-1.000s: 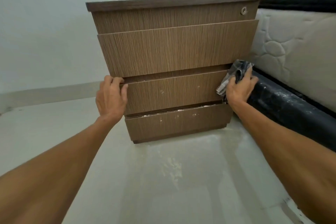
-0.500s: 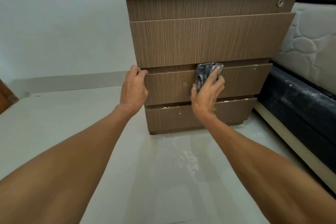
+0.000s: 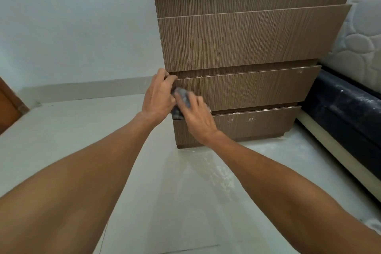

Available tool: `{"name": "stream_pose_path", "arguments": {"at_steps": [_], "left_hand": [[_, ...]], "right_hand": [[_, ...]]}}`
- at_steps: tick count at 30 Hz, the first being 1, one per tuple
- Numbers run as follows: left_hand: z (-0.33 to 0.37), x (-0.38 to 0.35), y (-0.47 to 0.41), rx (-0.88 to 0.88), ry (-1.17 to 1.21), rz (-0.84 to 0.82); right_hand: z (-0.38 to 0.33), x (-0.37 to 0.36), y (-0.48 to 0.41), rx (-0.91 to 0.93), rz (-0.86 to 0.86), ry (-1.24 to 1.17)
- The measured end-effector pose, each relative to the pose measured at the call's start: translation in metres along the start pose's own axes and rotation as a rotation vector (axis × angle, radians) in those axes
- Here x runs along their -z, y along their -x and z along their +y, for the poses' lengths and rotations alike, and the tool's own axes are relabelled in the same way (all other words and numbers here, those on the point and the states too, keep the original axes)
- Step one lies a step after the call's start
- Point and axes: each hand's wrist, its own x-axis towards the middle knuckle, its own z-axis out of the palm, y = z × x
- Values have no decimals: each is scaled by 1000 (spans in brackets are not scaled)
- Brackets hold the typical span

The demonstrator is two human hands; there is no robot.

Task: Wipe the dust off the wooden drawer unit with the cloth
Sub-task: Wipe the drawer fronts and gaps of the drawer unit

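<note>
The wooden drawer unit [image 3: 243, 41] stands on the floor in front of me, with several drawer fronts and a round metal lock at its top right. My left hand [image 3: 158, 97] grips the left edge of the third drawer front, fingers curled over its top corner. My right hand [image 3: 195, 113] presses a grey cloth [image 3: 182, 97] against the left end of that same drawer front, right beside the left hand. Most of the cloth is hidden under my fingers. White specks mark the lowest drawer front [image 3: 247, 123].
A mattress [image 3: 358, 47] on a dark bed base [image 3: 346, 109] stands close to the unit's right side. A pale wall rises behind and to the left. The light tiled floor [image 3: 185, 192] shows dusty smears. A brown door edge [image 3: 8, 105] sits far left.
My right hand has slid the cloth leftward along the third drawer front, from its right end to its left end beside my left hand. The view has shifted left.
</note>
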Motion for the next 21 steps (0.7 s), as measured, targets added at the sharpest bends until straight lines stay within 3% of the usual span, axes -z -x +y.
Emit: {"name": "stream_pose_path", "arguments": {"at_steps": [4, 8, 11, 16, 21], "left_hand": [[5, -1, 8, 26, -11, 65], [6, -7, 23, 105, -4, 106], [7, -10, 27, 107, -66, 49], [12, -20, 27, -44, -277, -36], [27, -36, 26, -245, -451, -85]], "right_hand": [[3, 7, 20, 305, -270, 82], [9, 19, 22, 403, -193, 136], [17, 22, 3, 433, -121, 200], [38, 26, -9, 523, -237, 380], [84, 43, 16, 487, -260, 416]]}}
